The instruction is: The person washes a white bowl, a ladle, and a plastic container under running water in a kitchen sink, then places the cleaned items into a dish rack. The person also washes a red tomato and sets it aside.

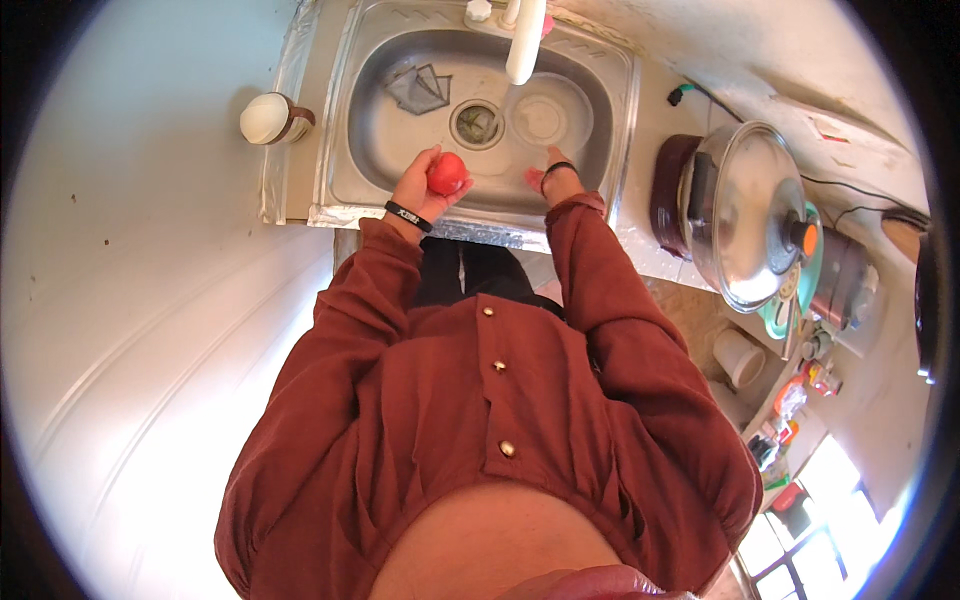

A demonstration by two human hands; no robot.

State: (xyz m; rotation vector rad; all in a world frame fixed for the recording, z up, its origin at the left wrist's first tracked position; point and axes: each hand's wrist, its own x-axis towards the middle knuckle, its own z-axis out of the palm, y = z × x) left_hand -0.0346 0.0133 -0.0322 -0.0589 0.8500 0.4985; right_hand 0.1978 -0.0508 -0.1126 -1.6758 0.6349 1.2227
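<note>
My left hand [420,186] holds a round red fruit, probably a tomato [448,173], over the front of a stainless steel sink [405,161]. My right hand [556,180] is at the sink's front right with nothing seen in it; its thumb and fingers look apart. Just beyond it, a clear round bowl [583,124] sits on the basin floor. The white faucet spout [525,52] hangs over the basin, and a thin stream of water seems to fall near the bowl's left edge. Green scraps lie in the drain strainer [478,124].
A folded grey cloth [420,88] lies at the basin's back left. On the left ledge stands a lidded jug [270,120] with a brown handle. Right of the sink are a large pot with a glass lid [754,217] and a dark cord [720,105]. A white bucket [739,356] sits lower right.
</note>
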